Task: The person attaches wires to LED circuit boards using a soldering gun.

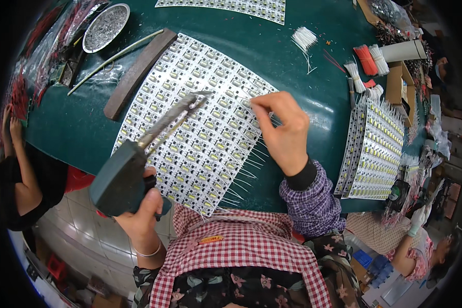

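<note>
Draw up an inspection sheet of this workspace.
Surface: green tabletop, shiny in patches.
Job's things: white component board, white wires along its right edge; similar boards at right.
Clutter: dish of silvery bits, brown bar.
Hands: left hand grips gun-shaped tool; right hand pinched over board, any wire held unclear.
Cables: red wire bundle; tool cord, nothing seen.
Surroundings: co-worker's arm left, another's gloved hand right.

Bar [140,75] blocks board's [210,131] left; table [323,126] right is open.

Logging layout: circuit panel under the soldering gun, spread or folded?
Spread: the circuit panel lies face up, its grid showing no visible fold.
</note>
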### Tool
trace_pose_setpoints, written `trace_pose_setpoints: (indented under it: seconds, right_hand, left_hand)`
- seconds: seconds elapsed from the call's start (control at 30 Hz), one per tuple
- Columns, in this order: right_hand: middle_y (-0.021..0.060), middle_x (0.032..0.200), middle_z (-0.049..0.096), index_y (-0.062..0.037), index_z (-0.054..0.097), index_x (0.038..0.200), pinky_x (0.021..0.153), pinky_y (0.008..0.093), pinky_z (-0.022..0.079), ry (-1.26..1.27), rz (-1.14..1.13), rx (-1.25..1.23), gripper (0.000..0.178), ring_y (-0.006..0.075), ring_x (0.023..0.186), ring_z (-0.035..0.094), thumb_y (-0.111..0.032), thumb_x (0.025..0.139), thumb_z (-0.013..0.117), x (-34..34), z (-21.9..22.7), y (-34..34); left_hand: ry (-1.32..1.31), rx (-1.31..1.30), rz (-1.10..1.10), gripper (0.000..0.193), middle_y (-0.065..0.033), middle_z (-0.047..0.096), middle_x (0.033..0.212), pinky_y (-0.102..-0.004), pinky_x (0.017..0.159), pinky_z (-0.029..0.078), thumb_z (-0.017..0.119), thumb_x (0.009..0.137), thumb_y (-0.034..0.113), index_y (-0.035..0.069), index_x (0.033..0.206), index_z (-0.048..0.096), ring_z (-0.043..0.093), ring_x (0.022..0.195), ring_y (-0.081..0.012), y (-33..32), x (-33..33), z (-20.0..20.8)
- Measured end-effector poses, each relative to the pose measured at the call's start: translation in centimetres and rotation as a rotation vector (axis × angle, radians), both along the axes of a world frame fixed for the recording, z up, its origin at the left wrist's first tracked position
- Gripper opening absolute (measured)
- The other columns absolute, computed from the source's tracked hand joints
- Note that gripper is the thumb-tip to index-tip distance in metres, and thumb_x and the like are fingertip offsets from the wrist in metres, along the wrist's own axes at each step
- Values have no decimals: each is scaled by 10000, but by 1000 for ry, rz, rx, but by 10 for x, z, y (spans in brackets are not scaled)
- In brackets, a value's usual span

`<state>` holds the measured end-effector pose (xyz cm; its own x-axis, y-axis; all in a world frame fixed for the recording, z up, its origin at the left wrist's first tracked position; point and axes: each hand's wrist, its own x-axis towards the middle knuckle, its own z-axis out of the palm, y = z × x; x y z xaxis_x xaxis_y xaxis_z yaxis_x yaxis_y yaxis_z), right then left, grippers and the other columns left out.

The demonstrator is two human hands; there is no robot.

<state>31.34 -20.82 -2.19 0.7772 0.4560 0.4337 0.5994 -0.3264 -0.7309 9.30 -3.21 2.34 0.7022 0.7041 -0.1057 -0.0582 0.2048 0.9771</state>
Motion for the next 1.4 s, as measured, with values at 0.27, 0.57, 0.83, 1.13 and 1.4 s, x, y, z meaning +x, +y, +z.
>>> trace_pose_setpoints:
  seconds: [0.27,0.57,0.83,1.13,1.4]
  right_hand:
    - [70,798,612,-29,697,874,629,346,488,-39,61,-61,148,243,737,597,50,752,727,-7,-10,1]
    - [59,825,594,-39,667,896,613,339,497,-172,79,-133,234,236,741,583,71,705,742,-8,-14,2]
    - [65,829,588,-25,662,902,617,339,501,-204,66,-135,247,232,743,579,81,688,721,-9,-16,1]
    - [68,830,585,-16,662,890,632,337,504,-213,49,-145,224,233,754,578,73,691,714,-10,-17,1]
    - [70,822,579,-11,662,886,630,340,501,-225,48,-155,214,235,749,575,71,695,712,-11,-18,2]
  left_hand:
    - [379,115,-19,367,-97,702,1021,-285,782,531,803,798,30,-35,1131,666,659,901,-154,-28,3,0]
    - [443,323,-36,263,-79,727,889,-282,664,531,807,794,57,-37,1020,711,659,743,-124,-31,10,-6]
    - [465,369,-98,234,-81,724,861,-280,638,519,797,810,95,-30,991,718,657,714,-130,-32,14,-7]
    - [458,408,-129,218,-86,714,821,-285,634,514,796,792,79,-26,966,720,661,678,-160,-32,19,-9]
    - [453,464,-171,197,-106,698,847,-296,652,516,786,788,69,-31,941,709,652,672,-192,-33,20,-8]
